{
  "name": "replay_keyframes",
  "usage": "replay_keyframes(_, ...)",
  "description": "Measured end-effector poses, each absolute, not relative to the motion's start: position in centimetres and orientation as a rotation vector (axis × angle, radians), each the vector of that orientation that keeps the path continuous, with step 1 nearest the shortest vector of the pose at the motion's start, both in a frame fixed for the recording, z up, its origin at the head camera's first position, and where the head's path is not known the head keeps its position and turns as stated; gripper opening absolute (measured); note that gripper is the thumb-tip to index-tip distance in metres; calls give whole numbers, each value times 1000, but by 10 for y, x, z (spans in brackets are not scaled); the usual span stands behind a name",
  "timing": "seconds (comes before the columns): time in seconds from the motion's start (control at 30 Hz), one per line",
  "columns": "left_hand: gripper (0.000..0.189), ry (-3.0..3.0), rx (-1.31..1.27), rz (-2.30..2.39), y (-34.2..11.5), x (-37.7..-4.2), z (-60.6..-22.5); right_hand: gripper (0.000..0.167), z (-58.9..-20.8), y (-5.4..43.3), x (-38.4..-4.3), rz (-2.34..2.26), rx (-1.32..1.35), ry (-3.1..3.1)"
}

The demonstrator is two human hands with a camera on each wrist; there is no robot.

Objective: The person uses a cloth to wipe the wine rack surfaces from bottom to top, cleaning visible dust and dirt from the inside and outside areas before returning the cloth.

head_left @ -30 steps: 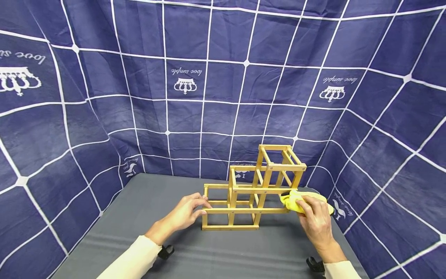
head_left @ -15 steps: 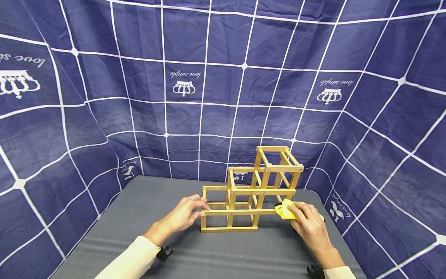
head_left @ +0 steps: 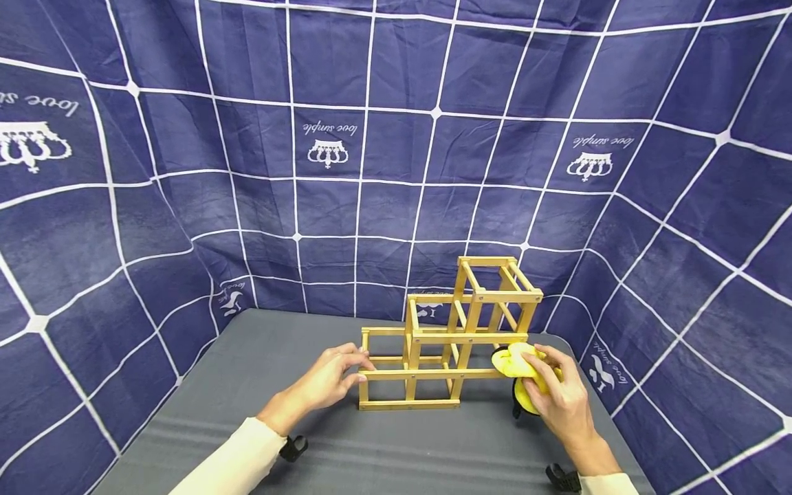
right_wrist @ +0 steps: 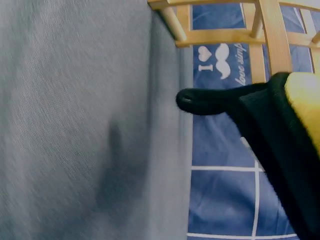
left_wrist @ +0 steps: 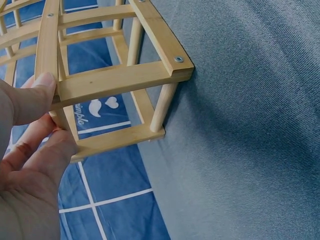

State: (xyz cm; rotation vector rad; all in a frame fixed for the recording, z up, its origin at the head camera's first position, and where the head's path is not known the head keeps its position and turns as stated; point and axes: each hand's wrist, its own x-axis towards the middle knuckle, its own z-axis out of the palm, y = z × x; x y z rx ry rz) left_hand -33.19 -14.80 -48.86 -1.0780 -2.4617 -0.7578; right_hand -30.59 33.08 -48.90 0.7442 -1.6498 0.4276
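Observation:
A stepped rack of light wooden bars [head_left: 433, 375] stands on the grey surface, its tallest part on the right. My left hand [head_left: 324, 378] grips its left front corner; in the left wrist view the thumb [left_wrist: 45, 87] lies on the upper rail and fingers wrap the post below. At the rack's right end, my right hand [head_left: 559, 395] holds a bunched yellow cloth [head_left: 516, 361] against the long front rail. Part of the cloth hangs below the hand. Close up, the right wrist view shows its black edging [right_wrist: 270, 155] and black loop [right_wrist: 205, 101]; the right fingers are out of that view.
Grey fabric [head_left: 383, 447] covers the table top. Behind and on both sides hang dark blue curtains [head_left: 396, 151] with a white grid, close beyond the rack's right end. A black strap [head_left: 293, 448] shows at the left wrist and another [head_left: 562, 476] at the right.
My right hand went left and slightly toward me with the cloth, then back a little to the right; more cloth now hangs below it. The left hand and rack stay put.

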Motion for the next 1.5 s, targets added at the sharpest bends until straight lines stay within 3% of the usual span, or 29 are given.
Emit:
replay_keyframes(0.3, 23, -2465, -1068, -800, -145, -329, -490, 27, -480, 300, -290, 599, 644, -1461)
replay_keyframes(0.73, 22, -2451, -1057, -780, -146, -325, -493, 52, -491, 279, -299, 758, 333, -1631)
replay_keyframes(1.1, 24, -2378, -1073, -771, -144, -326, -494, 46, -486, 233, -300, 799, 375, -1655)
replay_keyframes(1.5, 27, -2288, -1088, -737, -141, -326, -494, 50, -478, 163, -303, 819, 467, -1677)
